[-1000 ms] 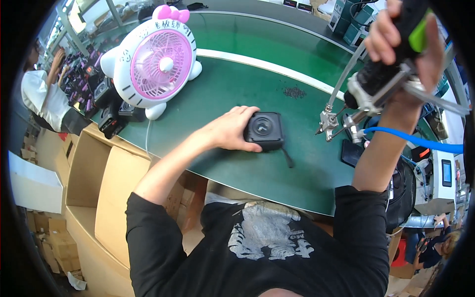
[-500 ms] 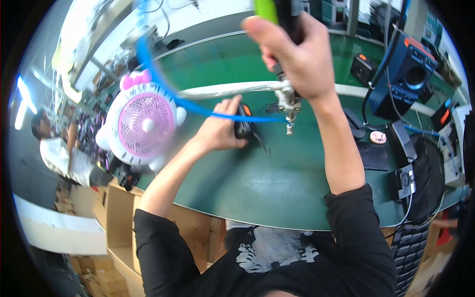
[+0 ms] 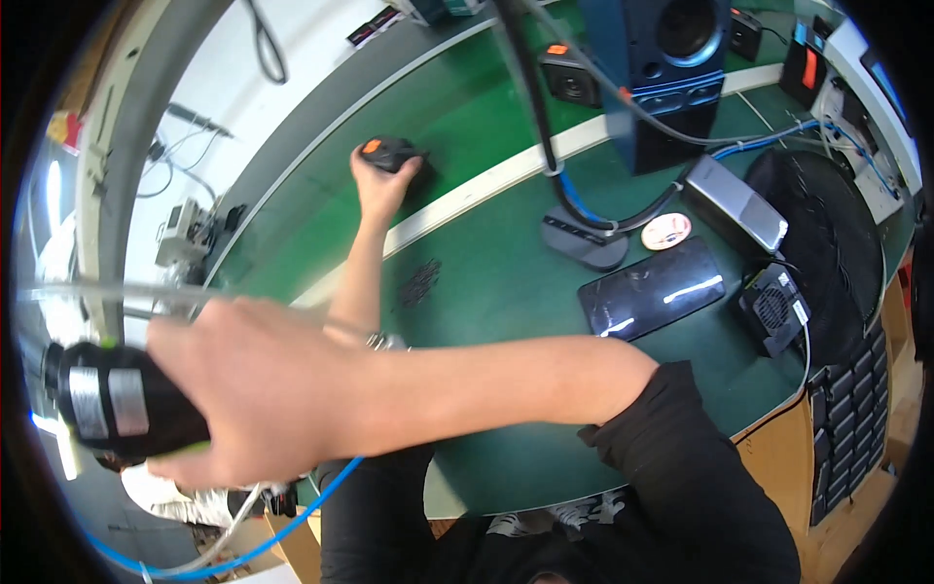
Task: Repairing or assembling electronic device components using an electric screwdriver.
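At the far side of the bench, my left hand [image 3: 379, 187] is closed round a small black device with an orange patch [image 3: 391, 154], over the lighter green strip. My right hand [image 3: 268, 389] reaches across to the left and wraps round the body of a black and green powered screwdriver [image 3: 126, 401]. A metal part of that tool [image 3: 387, 341] shows just past my right wrist, while its tip is hidden. My right forearm covers part of the left one. A loose heap of small dark screws [image 3: 420, 284] lies on the green bench between the arms and the white rail.
To the right lie a dark phone-like slab [image 3: 652, 289], a black stand [image 3: 586, 238] and a round pinkish item [image 3: 666, 232]. A tall blue speaker [image 3: 657, 88] rises behind them, beside another black device with orange [image 3: 571, 76]. A blue hose [image 3: 311, 511] loops at lower left.
My left hand has carried the black device from mid-bench to the far strip. My right hand has swung left with the screwdriver. The view has turned right, and the pink-and-white fan is out of sight.
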Demonstrator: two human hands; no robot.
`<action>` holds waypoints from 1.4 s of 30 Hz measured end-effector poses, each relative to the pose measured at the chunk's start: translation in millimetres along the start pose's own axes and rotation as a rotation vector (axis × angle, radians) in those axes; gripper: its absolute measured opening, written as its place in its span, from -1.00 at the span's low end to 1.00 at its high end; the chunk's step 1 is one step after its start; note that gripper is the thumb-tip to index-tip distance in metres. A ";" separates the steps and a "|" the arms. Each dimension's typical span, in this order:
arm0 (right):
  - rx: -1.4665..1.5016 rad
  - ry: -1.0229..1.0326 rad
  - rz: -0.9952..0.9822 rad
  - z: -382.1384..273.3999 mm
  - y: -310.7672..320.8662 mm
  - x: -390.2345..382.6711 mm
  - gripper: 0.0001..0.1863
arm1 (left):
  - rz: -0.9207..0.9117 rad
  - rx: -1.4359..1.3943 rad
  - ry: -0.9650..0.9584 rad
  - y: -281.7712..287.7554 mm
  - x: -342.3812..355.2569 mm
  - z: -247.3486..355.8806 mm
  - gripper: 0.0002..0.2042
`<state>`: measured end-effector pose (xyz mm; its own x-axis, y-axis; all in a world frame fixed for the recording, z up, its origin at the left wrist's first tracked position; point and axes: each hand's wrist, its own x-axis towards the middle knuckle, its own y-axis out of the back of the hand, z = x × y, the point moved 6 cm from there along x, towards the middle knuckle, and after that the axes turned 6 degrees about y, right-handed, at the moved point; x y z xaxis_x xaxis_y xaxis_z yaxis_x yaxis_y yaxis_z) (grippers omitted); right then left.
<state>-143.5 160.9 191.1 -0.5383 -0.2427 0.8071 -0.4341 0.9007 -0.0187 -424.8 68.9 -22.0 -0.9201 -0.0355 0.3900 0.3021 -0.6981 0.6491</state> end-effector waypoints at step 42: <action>-0.044 0.010 0.212 33.8 20.6 -2.2 -0.56 | -0.015 0.043 -0.257 163.1 -213.3 -61.7 -0.86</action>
<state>-175.7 167.8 169.0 -0.6069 -0.0424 0.7937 -0.2796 0.9462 -0.1632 -194.6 -81.5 -39.6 -0.8326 0.1617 0.5297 0.3040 -0.6660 0.6812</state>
